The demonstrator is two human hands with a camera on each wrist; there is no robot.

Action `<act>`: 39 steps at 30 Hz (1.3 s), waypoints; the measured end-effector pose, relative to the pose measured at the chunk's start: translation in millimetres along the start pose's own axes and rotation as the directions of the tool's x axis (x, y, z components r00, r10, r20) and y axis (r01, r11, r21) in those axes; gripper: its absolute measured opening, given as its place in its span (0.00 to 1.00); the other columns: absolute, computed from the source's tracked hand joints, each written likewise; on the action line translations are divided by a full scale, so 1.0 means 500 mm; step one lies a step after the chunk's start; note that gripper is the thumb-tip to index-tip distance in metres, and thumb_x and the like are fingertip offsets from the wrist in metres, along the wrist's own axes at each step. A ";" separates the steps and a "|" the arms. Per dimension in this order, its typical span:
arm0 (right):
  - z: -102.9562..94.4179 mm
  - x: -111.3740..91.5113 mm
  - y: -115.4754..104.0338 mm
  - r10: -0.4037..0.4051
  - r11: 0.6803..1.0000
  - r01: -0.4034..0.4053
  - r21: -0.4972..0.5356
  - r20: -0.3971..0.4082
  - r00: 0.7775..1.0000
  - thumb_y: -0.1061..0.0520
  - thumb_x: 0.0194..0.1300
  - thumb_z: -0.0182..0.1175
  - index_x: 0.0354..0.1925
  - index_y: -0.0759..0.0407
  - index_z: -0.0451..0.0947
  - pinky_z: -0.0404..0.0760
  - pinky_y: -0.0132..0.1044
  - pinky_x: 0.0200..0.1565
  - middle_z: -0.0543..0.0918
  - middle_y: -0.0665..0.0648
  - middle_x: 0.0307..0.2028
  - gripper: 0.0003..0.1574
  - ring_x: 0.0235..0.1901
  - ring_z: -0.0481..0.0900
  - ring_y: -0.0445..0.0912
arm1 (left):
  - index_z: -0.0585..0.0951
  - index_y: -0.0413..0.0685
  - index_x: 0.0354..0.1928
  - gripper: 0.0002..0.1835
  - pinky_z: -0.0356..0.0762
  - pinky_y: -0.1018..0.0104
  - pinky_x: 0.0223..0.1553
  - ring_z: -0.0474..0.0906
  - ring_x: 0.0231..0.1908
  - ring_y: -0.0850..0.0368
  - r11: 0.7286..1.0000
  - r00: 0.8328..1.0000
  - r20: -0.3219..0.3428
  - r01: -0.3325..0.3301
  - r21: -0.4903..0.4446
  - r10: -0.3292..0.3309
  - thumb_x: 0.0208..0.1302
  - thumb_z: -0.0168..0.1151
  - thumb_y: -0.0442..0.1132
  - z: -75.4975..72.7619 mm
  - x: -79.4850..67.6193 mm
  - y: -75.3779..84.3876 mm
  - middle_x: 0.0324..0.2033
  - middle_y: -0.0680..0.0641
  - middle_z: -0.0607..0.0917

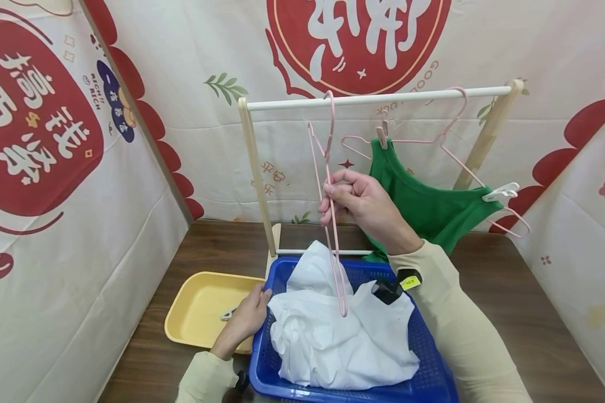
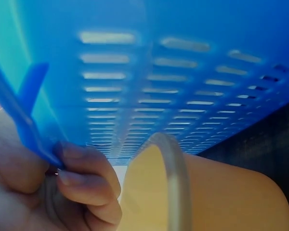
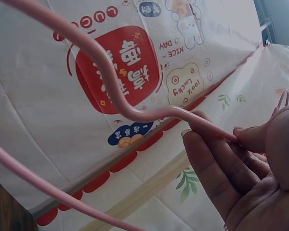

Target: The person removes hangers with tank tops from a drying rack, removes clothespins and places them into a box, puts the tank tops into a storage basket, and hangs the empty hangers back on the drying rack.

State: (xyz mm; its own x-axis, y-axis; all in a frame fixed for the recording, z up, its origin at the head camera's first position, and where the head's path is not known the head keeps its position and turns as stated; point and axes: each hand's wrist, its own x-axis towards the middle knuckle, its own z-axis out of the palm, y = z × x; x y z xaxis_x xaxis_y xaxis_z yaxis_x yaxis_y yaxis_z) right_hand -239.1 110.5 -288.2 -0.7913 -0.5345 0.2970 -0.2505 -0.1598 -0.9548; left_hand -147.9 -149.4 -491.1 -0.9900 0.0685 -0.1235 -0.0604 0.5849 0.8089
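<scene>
My right hand [image 1: 365, 204] pinches a pink clothes hanger [image 1: 344, 311] by its wire, with thumb and fingertips. Seen nearly edge-on, the hanger carries nothing. Its hook overlaps the white rod [image 1: 292, 104] of a drying rack; whether it rests there I cannot tell. In the right wrist view, the pink wire [image 3: 111, 82] runs into the fingertips. Lower left, my left hand [image 1: 247, 316] grips the rim of a blue basket [image 1: 259, 366], fingers curled under the edge in the left wrist view. Crumpled white clothing [image 1: 333, 341] lies in the basket, beneath the hanger.
A green garment [image 1: 423, 204] hangs at the rack's right from another pink hanger, held by a pinkish clip [image 1: 381, 137] and a white clip [image 1: 501, 192]. Left of the basket stands a yellow basin [image 1: 194, 305] with a clip [image 1: 228, 313]. Printed cloth walls enclose the brown table [image 1: 146, 347].
</scene>
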 end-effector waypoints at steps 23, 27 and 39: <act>-0.009 0.068 0.013 -0.018 0.996 0.024 0.090 -0.067 0.998 0.61 0.76 0.51 0.45 0.66 0.73 0.85 0.38 0.38 0.85 0.55 0.27 0.07 0.25 0.86 0.43 | 0.70 0.35 0.58 0.17 0.83 0.58 0.29 0.83 0.35 0.47 1.000 1.000 0.019 -0.020 0.010 0.020 0.80 0.41 0.41 0.001 0.002 -0.006 0.46 0.32 0.81; -0.010 0.077 0.017 -0.019 0.994 0.026 0.109 -0.067 0.998 0.61 0.76 0.51 0.45 0.66 0.73 0.85 0.37 0.38 0.85 0.55 0.27 0.08 0.25 0.86 0.43 | 0.70 0.35 0.57 0.17 0.82 0.60 0.28 0.82 0.34 0.49 1.000 1.000 0.019 -0.025 0.011 0.024 0.80 0.41 0.41 0.000 0.000 -0.004 0.44 0.33 0.81; -0.007 0.093 0.030 -0.019 0.989 0.028 0.142 -0.068 0.997 0.61 0.76 0.51 0.44 0.65 0.74 0.85 0.36 0.36 0.86 0.55 0.26 0.07 0.25 0.87 0.42 | 0.71 0.36 0.56 0.17 0.82 0.60 0.28 0.82 0.34 0.49 0.999 0.999 0.019 -0.030 0.012 0.030 0.80 0.42 0.42 -0.002 -0.002 -0.002 0.43 0.34 0.82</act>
State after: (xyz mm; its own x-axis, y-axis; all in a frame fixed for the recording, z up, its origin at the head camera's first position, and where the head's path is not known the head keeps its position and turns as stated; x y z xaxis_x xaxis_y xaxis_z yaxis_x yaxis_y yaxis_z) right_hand -281.7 86.2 -288.7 -0.8227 -0.4735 0.3147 -0.1911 -0.2910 -0.9375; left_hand -146.9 -150.9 -490.9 -0.9887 0.1016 -0.1104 -0.0291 0.5919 0.8055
